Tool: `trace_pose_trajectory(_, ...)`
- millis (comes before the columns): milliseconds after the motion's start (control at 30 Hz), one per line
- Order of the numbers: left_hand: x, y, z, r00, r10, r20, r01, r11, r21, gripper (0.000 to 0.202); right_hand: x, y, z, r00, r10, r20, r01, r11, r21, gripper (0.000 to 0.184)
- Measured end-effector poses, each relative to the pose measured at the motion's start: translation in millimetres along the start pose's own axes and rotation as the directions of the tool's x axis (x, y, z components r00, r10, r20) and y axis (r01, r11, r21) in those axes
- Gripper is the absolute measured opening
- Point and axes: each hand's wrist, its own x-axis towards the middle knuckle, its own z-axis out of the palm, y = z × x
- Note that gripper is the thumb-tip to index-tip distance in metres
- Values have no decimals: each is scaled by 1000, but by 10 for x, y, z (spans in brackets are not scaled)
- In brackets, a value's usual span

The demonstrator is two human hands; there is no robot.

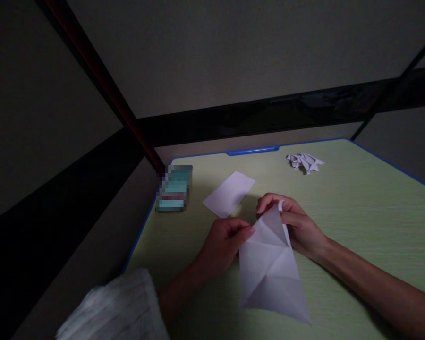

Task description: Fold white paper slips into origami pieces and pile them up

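Observation:
A creased white sheet of paper is held up between my two hands, tilted above the table. My left hand pinches its upper left edge between thumb and fingers. At the upper right corner, my right hand grips the paper, with the thumb in front and some fingers hidden behind the sheet. Fold lines cross the sheet, and its right edge looks turned over near my right thumb. Beyond my left hand, a second piece of white paper lies flat on the table.
Folded white paper pieces sit in a small heap at the back right. A phone-like device, blurred out, lies at the left edge. The pale green table has a blue rim and a blue strip at its back edge, with walls behind and left.

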Motion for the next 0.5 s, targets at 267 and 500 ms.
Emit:
trace_pose_trajectory(267, -13, -27, -4, 994, 80, -81, -79, 997, 19, 21, 28, 73, -10, 998, 54, -19, -54, 998, -20, 10)
trace_pose_trajectory(500, -2, -53, 12, 994, 93, -65, -93, 996, 0, 20, 37, 108, 1, 1000, 25, 4, -24, 997, -76, 11)
